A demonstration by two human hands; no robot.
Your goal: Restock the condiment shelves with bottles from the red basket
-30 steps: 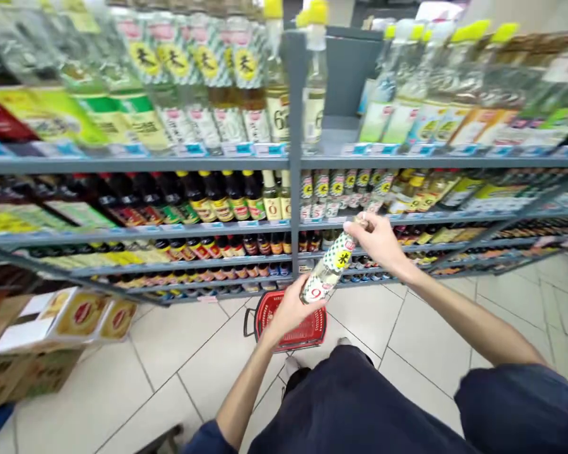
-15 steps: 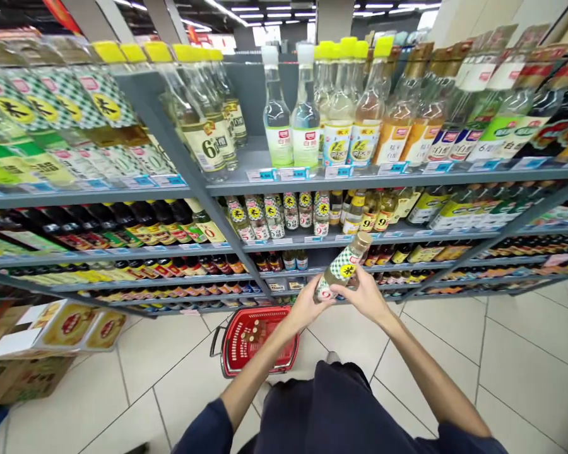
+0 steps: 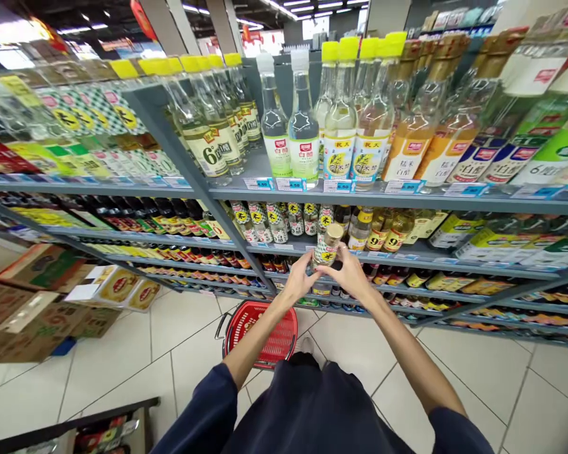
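Observation:
Both my hands hold one vinegar bottle (image 3: 327, 250) with a gold cap, a green-checked label and a yellow circle. It is nearly upright, just in front of the second shelf. My left hand (image 3: 301, 276) grips its lower left side, and my right hand (image 3: 346, 272) wraps its right side with the thumb across the front. The hands hide the bottle's base. Behind it, similar checked bottles (image 3: 267, 222) line the second shelf. Below my left forearm, a red shopping basket (image 3: 284, 334) sits on the floor, its contents partly covered by the arm.
Clear bottles with green labels (image 3: 305, 148) and yellow-capped bottles (image 3: 338, 145) fill the upper shelf (image 3: 388, 199). Cardboard boxes (image 3: 33, 315) are stacked on the tiled floor at left. A low dark-edged bin (image 3: 99, 419) with packages stands at lower left.
The bottle has moved left and toward the shelf in both hands, turning from tilted to nearly upright. My view has shifted, bringing the lower-left bin into sight.

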